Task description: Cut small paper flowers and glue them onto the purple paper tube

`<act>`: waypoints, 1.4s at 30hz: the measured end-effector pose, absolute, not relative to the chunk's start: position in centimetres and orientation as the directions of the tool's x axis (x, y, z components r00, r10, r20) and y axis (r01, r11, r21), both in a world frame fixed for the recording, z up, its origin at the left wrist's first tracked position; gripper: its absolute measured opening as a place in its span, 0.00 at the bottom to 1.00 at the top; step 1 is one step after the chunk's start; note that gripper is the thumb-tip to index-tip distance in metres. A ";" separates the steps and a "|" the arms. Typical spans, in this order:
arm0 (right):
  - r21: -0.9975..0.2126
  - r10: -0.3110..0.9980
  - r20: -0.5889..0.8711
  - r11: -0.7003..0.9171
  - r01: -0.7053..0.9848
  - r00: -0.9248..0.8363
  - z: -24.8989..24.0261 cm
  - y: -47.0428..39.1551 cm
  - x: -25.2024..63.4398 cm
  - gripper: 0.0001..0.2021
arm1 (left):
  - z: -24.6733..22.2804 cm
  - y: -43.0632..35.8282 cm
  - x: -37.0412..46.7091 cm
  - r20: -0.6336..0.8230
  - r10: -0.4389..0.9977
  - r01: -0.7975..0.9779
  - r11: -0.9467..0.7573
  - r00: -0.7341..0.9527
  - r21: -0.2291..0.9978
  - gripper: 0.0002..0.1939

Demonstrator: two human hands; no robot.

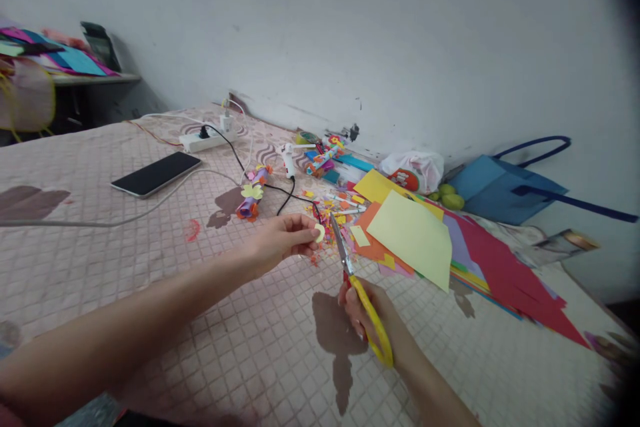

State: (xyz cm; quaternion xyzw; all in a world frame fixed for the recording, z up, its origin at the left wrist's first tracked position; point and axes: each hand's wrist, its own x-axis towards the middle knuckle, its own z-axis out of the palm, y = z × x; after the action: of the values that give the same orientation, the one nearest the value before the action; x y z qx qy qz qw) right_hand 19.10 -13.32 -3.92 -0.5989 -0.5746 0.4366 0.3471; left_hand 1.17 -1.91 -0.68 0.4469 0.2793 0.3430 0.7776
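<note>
The left hand [285,240] pinches a small pale yellow paper piece [320,233] between thumb and fingers; its exact outline is too small to confirm. The right hand [393,323] grips a pair of scissors [366,305] by the yellow handle, blades pointing away from the person and near the paper piece, but apart from it. The blades appear closed, though the view does not settle this.

Paper scraps [341,219] lie scattered just beyond both hands. To their right, a pale yellow sheet [413,235] rests on other coloured paper. Left of the scraps stands a purple paper roll [249,207] bearing a flower [253,191]; a white glue gun [289,161] is behind. A phone [156,174] lies farther left on the patterned cloth [240,347].
</note>
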 end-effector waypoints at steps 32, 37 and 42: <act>-0.813 0.997 -0.064 -0.026 0.581 -0.045 -3.4 -13.5 19.0 0.18 | -1.4 -2.5 1.6 -0.046 0.837 -0.391 0.302 0.545 0.870 0.10; -0.824 0.996 -0.079 -0.042 0.565 -0.042 -3.3 -13.5 19.0 0.18 | -1.3 -2.5 1.6 -0.048 0.836 -0.392 0.306 0.547 0.867 0.10; -0.817 0.997 -0.062 -0.023 0.576 -0.048 -3.4 -13.5 19.0 0.17 | -1.3 -2.5 1.6 -0.053 0.837 -0.391 0.309 0.544 0.867 0.10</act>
State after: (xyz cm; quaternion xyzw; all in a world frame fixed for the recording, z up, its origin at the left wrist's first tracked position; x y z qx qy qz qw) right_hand 19.04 -13.55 -3.37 -0.6221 -0.6321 0.3529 0.2981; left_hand 1.64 -2.46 -1.25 0.4301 0.2594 0.4008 0.7662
